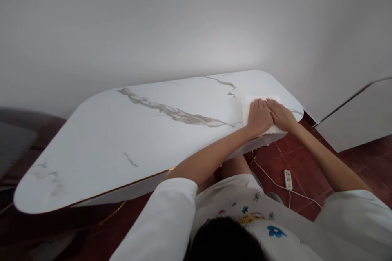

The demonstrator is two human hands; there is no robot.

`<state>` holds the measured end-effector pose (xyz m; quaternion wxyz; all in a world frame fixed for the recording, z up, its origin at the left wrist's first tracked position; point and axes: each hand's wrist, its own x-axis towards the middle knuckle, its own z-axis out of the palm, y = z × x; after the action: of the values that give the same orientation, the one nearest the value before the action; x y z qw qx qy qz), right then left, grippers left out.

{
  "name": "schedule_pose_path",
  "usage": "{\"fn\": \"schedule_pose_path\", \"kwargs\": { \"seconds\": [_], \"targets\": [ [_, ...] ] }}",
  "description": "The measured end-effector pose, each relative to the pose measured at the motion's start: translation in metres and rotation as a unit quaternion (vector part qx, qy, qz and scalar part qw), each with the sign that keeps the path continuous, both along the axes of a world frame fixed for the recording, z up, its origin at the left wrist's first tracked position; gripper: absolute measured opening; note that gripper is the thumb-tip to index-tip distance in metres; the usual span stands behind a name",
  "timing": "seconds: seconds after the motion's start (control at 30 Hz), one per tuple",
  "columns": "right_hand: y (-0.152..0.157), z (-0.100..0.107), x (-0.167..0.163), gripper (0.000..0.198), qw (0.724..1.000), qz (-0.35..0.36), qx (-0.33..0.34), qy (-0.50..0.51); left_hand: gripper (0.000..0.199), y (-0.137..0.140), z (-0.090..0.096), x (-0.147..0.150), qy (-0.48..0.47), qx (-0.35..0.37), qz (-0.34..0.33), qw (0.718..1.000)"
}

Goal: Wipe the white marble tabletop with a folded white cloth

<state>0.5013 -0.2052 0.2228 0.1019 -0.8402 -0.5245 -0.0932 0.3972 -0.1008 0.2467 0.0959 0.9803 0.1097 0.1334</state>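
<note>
A white cloth [246, 108] lies spread on the right part of a white marble-patterned tabletop [101, 138]. Flat on top of it rests my left hand [260, 115], fingers stretched away from me. Beside it, my right hand [282, 116] also presses on the cloth, its fingers extended and angled left so that the two hands touch. Neither hand is wrapped around anything. The cloth's near edge reaches the front edge of the tabletop, and its middle is hidden under my hands.
A pale wall [153, 20] stands behind the table. A white power strip [288, 179] with a cable lies on the red tiled floor [306, 171] at the right. A white panel [358, 116] stands farther right. A dark, blurred shape [33, 126] is at the left.
</note>
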Motion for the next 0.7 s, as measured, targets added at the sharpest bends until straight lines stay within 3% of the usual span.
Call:
{"fn": "schedule_pose_path", "kwargs": {
  "seconds": [0.13, 0.37, 0.7],
  "targets": [
    [0.015, 0.001, 0.033, 0.056, 1.0, -0.012, -0.006, 0.001, 0.051, 0.012, -0.001, 0.032, -0.021, -0.015, 0.001, 1.0],
    [0.079, 0.007, 0.065, 0.058, 1.0, -0.023, -0.017, 0.011, 0.046, 0.072, -0.002, 0.068, -0.047, 0.0, 0.006, 0.999],
    [0.183, 0.007, 0.117, 0.058, 0.996, 0.06, -0.005, 0.06, 0.046, 0.157, -0.005, 0.105, -0.041, 0.004, 0.097, 0.994]
  ]
}}
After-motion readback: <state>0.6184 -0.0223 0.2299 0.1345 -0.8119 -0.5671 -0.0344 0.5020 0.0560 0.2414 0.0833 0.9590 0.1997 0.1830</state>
